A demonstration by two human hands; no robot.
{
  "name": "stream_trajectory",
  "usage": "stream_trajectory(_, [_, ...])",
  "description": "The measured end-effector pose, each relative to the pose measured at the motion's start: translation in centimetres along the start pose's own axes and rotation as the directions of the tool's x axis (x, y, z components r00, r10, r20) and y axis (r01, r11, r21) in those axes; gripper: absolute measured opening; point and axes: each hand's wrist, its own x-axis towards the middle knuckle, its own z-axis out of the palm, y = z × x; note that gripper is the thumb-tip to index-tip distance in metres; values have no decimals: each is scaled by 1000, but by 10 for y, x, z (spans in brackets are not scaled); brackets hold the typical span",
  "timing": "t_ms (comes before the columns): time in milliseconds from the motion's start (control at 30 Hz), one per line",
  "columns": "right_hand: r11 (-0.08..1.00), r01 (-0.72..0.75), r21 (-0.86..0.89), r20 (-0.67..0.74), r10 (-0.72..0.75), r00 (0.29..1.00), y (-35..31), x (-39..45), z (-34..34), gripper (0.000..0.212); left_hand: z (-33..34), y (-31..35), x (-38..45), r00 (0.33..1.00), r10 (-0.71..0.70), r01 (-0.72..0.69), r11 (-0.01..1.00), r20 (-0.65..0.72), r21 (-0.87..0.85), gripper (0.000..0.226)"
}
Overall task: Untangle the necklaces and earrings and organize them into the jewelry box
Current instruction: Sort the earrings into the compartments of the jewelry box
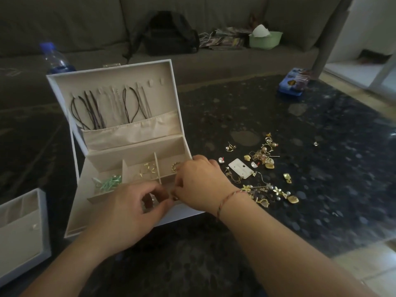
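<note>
The white jewelry box (184,116) stands open on the dark table, lid upright, with several cord and chain necklaces (107,108) hanging inside the lid. Its beige tray holds gold earrings (147,169), a gold hoop (175,167) and green pieces (108,182) in separate compartments. My left hand (130,209) and my right hand (199,182) meet over the tray's front compartment, fingers curled and pinching something small that I cannot make out. A pile of loose gold and pearl earrings (264,157) lies on the table to the right of the box.
A second white tray (23,230) sits at the left edge. A water bottle (54,58) stands behind the box. A blue packet (292,83) lies at the back right. A white earring card (241,168) lies among the earrings. A sofa with a bag and a green bowl is behind.
</note>
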Motion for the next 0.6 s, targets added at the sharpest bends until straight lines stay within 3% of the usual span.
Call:
stream_trajectory(100, [989, 41, 143, -101, -27, 995, 12, -9, -24, 13, 2, 1, -1, 1000, -3, 2, 999, -23, -54, 5])
stream_trajectory(200, [965, -31, 262, -211, 89, 973, 50, -25, -63, 10, 6, 2, -7, 989, 73, -76, 997, -130, -16, 4])
stream_trajectory(267, [965, -132, 226, -213, 182, 960, 84, -41, -76, 17, 10, 8, -11, 954, 195, -184, 981, -229, 66, 14])
stream_trajectory(367, [955, -289, 59, -69, 293, 954, 124, -64, -68, 18, 29, 22, -14, 838, 440, -397, 897, -322, 193, 16])
stream_trajectory(500, [950, -311, 34, 36, 309, 950, 143, -81, -52, 8, 68, 50, -13, 748, 626, -605, 780, -219, 161, 5])
stream_trajectory(600, [971, -236, 16, -41, 237, 971, 142, -80, -40, 12, 90, 66, -8, 820, 556, -553, 831, -137, 59, 6])
